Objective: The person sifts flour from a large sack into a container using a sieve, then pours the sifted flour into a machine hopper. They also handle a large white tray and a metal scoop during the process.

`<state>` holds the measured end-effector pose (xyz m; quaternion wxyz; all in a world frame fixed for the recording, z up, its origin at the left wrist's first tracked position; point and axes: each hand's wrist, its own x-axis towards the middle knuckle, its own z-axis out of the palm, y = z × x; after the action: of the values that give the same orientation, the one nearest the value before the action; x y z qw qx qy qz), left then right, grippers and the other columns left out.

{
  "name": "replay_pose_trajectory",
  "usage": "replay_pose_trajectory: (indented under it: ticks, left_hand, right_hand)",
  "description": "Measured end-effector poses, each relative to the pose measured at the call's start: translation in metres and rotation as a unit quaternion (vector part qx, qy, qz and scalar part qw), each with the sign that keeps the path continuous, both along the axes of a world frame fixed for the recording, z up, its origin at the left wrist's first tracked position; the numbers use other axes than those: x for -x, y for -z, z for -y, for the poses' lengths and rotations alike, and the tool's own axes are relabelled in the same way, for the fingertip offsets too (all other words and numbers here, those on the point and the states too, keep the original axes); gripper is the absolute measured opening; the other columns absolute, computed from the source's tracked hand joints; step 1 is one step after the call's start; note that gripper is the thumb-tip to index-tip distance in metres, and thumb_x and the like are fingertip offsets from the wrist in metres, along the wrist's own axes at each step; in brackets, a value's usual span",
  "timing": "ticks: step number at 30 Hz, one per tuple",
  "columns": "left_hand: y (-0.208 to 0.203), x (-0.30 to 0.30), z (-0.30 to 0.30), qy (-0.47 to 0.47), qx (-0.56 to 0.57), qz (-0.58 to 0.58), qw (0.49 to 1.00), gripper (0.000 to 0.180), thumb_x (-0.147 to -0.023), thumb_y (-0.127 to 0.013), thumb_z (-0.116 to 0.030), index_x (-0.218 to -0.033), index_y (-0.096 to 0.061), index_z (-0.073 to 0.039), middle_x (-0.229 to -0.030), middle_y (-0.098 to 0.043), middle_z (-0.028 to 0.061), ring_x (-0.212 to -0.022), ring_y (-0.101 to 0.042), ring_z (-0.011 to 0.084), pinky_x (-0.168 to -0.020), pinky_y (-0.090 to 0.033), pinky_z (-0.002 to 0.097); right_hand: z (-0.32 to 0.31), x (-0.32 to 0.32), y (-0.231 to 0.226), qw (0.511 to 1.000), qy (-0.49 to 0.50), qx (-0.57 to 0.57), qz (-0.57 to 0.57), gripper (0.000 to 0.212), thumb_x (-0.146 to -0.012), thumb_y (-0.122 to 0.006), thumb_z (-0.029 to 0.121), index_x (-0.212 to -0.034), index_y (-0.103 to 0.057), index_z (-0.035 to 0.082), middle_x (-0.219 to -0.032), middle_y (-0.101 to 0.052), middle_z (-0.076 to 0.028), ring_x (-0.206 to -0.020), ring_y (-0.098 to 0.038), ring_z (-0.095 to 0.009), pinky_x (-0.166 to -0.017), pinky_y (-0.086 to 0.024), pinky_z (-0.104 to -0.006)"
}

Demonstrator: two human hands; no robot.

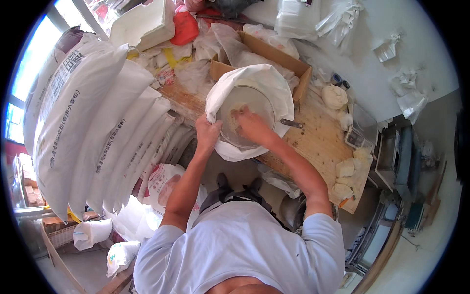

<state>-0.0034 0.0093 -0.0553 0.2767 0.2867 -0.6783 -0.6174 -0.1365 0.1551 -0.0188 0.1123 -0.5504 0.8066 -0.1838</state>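
A round sieve point(262, 100) with a fine mesh sits in the mouth of a white bag point(235, 152), whose edge is spread around it. Its short dark handle point(292, 123) sticks out to the right. My left hand point(208, 132) is closed on the bag's left edge, beside the sieve rim; whether it also grips the rim is hidden. Inside the sieve, my right hand point(251, 126) reaches down with its fingers slightly apart. The fingertips touch a pale, crumbly patch of flour point(234, 122) on the mesh.
Stacked white flour sacks point(83, 117) rise on my left. Behind the bag, a cardboard box point(274, 54) holds plastic film. The wooden table point(316, 142) carries pale dough lumps point(335, 97) and a clear plastic container point(362, 125) on the right. A white foam box point(142, 24) stands far left.
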Motion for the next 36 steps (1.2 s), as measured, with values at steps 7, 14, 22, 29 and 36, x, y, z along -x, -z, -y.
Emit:
replay_pose_trajectory:
  ticks: [7, 14, 22, 29, 36]
  left_hand:
    - [0.004, -0.003, 0.000, -0.027, -0.049, -0.017, 0.998, 0.019, -0.075, -0.062, 0.000, -0.093, -0.064, 0.007, -0.076, -0.061, 0.0008, -0.071, -0.053, 0.0090, -0.063, -0.045, 0.0286]
    - [0.005, 0.001, 0.001, -0.018, -0.030, -0.017, 0.999, 0.019, -0.076, -0.061, -0.001, -0.093, -0.065, 0.006, -0.075, -0.060, 0.0001, -0.071, -0.053, 0.0083, -0.063, -0.045, 0.0283]
    - [-0.002, 0.004, 0.000, -0.022, -0.038, -0.030, 0.999, 0.018, -0.076, -0.060, 0.001, -0.093, -0.064, 0.006, -0.079, -0.061, 0.0000, -0.071, -0.053, 0.0085, -0.062, -0.045, 0.0285]
    - [-0.005, -0.003, 0.004, -0.031, -0.046, -0.043, 0.997, 0.021, -0.074, -0.060, 0.003, -0.094, -0.067, 0.005, -0.079, -0.062, -0.0005, -0.071, -0.057, 0.0093, -0.062, -0.045, 0.0273]
    - [-0.006, 0.000, -0.001, 0.011, -0.102, -0.056, 0.993, 0.024, -0.076, -0.059, 0.004, -0.099, -0.066, 0.006, -0.080, -0.063, 0.0004, -0.073, -0.057, 0.0097, -0.064, -0.046, 0.0275]
  right_hand:
    - [0.008, 0.025, -0.004, 0.995, 0.058, -0.047, -0.066, 0.034, -0.082, -0.063, 0.000, -0.115, -0.065, 0.002, -0.120, -0.057, -0.026, -0.103, -0.066, -0.044, -0.090, -0.055, -0.0490]
    - [0.013, 0.020, 0.001, 0.995, -0.068, 0.064, 0.044, 0.031, -0.080, -0.065, -0.001, -0.111, -0.066, 0.000, -0.118, -0.057, -0.025, -0.109, -0.062, -0.042, -0.096, -0.051, -0.0502]
    - [0.025, 0.020, 0.007, 0.986, -0.100, 0.132, 0.012, 0.028, -0.081, -0.060, -0.001, -0.109, -0.068, 0.000, -0.113, -0.059, -0.024, -0.110, -0.060, -0.041, -0.097, -0.051, -0.0489]
    - [-0.022, 0.025, -0.024, 0.996, -0.053, 0.042, -0.061, 0.026, -0.084, -0.059, 0.000, -0.109, -0.068, 0.002, -0.117, -0.060, -0.023, -0.111, -0.060, -0.041, -0.098, -0.049, -0.0496]
    - [0.003, 0.020, -0.009, 0.993, -0.106, 0.036, -0.022, 0.039, -0.083, -0.064, 0.004, -0.121, -0.066, 0.006, -0.117, -0.059, -0.020, -0.112, -0.059, -0.038, -0.098, -0.049, -0.0467]
